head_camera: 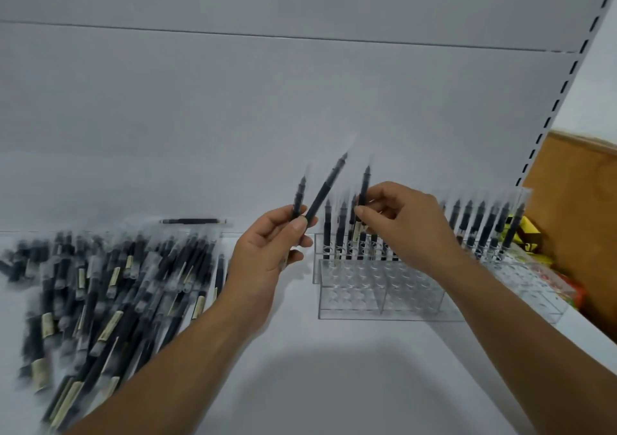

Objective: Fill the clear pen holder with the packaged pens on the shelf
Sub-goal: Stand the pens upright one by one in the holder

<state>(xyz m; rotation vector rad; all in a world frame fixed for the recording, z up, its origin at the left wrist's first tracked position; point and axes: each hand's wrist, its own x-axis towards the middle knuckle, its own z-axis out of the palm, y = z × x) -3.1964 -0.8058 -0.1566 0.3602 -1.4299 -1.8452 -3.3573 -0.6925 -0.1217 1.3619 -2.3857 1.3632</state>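
You hold two packaged pens [325, 189] in your left hand [267, 251] and a single pen [365, 184] in your right hand [407, 224]. You have what look like two clear pen holders [380, 296], one lone pen [193, 221] at the back, and one heap [110, 294] too blurred to count.

The clear pen holder [380, 297] stands on the shelf [334, 368], its back rows holding upright black pens [340, 234] in clear sleeves. A heap of packaged pens [110, 287] lies to its left. My left grip [267, 247] holds two pens [325, 189] tilted; my right grip [400, 220] pinches a third pen [364, 187] upright over the holder
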